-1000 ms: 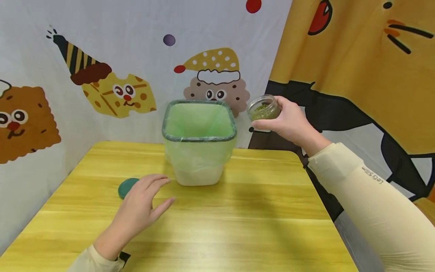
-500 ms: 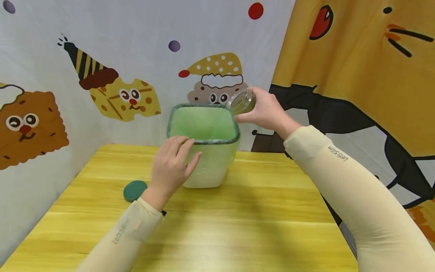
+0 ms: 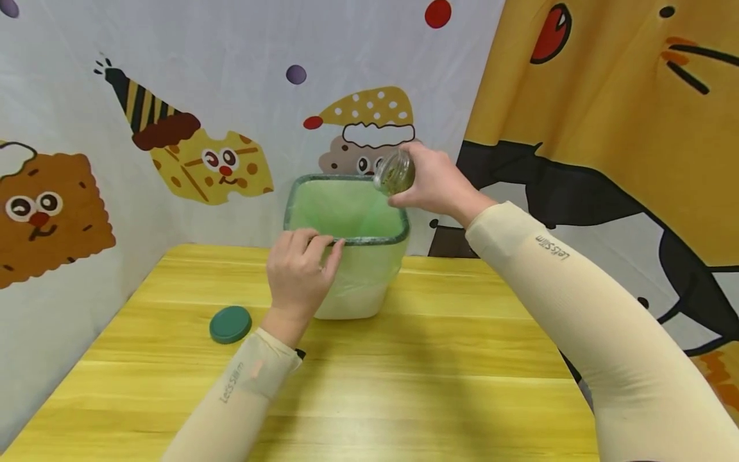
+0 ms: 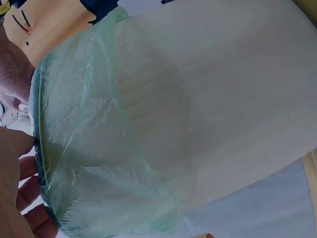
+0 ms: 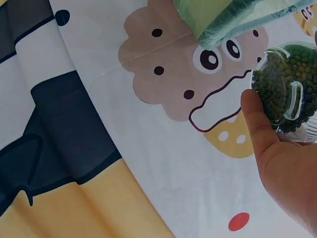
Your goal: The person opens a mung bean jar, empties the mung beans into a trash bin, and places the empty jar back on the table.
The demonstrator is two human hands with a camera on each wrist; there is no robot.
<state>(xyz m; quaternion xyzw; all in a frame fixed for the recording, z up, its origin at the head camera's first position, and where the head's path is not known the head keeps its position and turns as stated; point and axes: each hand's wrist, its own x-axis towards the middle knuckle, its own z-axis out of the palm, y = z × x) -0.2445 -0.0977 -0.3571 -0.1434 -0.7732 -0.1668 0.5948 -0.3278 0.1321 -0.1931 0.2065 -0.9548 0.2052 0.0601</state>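
A clear glass jar (image 3: 395, 173) partly full of small green beans, like mung beans (image 5: 282, 79), is gripped by my right hand (image 3: 435, 179). It tilts sideways, its mouth turned left over the right part of a trash bin's opening. The bin (image 3: 352, 295) is pale, with a thin green plastic bag (image 4: 89, 134) folded over its dark green rim (image 3: 375, 240). My left hand (image 3: 300, 269) holds the near left part of that rim with fingertips and thumb. A round green lid (image 3: 230, 324) lies on the table, left of the bin.
The yellow wood-grain table (image 3: 375, 391) bears the bin near its far edge. Behind it hangs a white cloth (image 3: 231, 51) with cartoon prints, and a yellow and black printed curtain (image 3: 606, 96) is at the right.
My right hand has brought the jar left from beside the bin to over its opening, tilting it further. My left hand has moved up and right from near the lid onto the rim.
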